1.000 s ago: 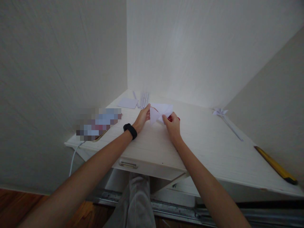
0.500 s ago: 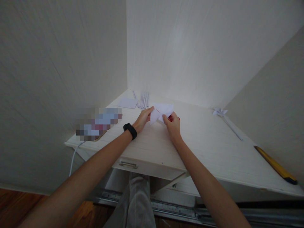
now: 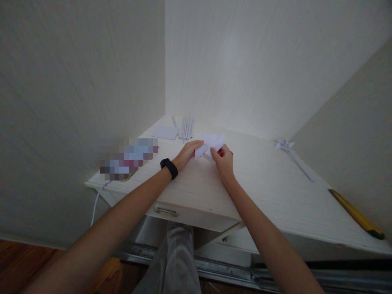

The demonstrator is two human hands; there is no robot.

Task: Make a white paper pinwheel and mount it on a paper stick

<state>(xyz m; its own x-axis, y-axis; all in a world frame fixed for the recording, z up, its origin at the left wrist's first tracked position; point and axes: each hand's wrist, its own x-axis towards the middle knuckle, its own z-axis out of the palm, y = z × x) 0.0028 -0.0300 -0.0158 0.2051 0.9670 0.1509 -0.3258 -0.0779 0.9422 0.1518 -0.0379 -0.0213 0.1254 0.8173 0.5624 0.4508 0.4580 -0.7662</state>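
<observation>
Between my hands, just above the white desk, is a piece of white paper with cut, pointed flaps. My left hand, with a black band on its wrist, grips the paper's left side; its fingers lie over a flap. On the right side my right hand pinches the lower edge between thumb and fingers. Something red shows at the right hand's fingers, mostly hidden, and I cannot make out its kind.
Several thin white paper sticks and white paper sheets lie at the back left. A paper pinwheel on a stick rests at right, near a yellow-handled cutter. A blurred-out device with a cable is at left.
My left fingers have moved slightly to the right over the paper, covering more of the flap. The red line seen on the paper earlier is hidden. My right hand keeps its pinch.
</observation>
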